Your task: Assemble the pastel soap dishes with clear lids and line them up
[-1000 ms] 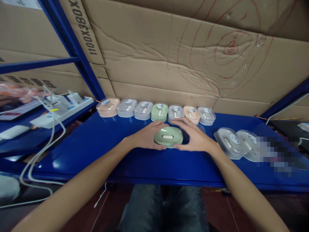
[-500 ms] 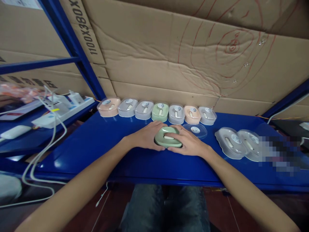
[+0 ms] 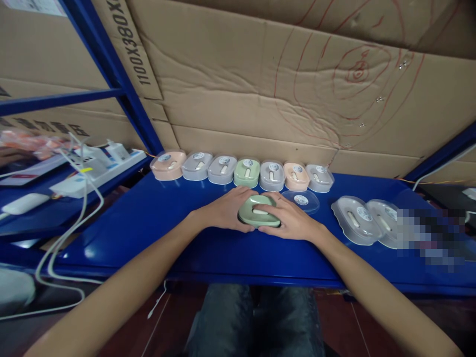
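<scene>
A pale green oval soap-dish-like box lies on the blue shelf in front of me. My left hand grips its left side. My right hand rests over its right side and top, fingers laid across it. Just behind my right hand lies a clear lid with a round sticker. Along the back stands a row of several lidded boxes in peach, grey and green.
Two grey boxes with clear lids lie to the right, beside a blurred patch. Cardboard sheets form the back wall. To the left, a power strip with white cables sits on a lower blue shelf. My knees show below.
A second ago both hands cupped the green box from its sides; my right hand has since slid over its top, uncovering the clear lid behind. Nothing has moved in the last half second.
</scene>
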The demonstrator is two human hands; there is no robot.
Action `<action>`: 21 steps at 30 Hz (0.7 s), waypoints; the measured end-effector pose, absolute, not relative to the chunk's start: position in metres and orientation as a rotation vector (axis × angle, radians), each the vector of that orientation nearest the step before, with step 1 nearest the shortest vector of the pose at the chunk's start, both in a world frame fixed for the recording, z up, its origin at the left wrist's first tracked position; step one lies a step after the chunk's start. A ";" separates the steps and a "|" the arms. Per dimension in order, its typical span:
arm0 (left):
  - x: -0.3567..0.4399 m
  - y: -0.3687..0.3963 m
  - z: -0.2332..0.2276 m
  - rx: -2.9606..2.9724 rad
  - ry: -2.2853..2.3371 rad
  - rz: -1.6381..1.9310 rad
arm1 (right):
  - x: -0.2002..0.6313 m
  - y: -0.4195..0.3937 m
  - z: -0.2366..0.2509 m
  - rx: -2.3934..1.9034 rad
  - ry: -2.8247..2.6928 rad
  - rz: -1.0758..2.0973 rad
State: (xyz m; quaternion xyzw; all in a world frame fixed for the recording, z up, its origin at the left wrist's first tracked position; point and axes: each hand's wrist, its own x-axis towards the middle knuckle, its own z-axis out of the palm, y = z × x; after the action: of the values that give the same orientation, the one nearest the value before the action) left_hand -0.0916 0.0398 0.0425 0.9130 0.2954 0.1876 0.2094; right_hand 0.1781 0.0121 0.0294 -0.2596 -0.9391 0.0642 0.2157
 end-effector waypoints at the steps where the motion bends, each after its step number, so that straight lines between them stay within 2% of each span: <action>1: -0.092 0.039 0.043 2.540 0.822 0.517 | 0.178 0.012 0.030 -0.719 -2.604 0.179; 21: -0.097 0.045 0.032 2.357 0.898 0.579 | 0.178 0.012 0.032 -0.835 -2.520 0.256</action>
State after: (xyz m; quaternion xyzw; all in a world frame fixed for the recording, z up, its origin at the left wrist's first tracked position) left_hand -0.0971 0.0450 0.0323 0.8762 0.3339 0.2150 0.2731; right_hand 0.1783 0.0123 0.0323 -0.3043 -0.9184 0.0934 0.2350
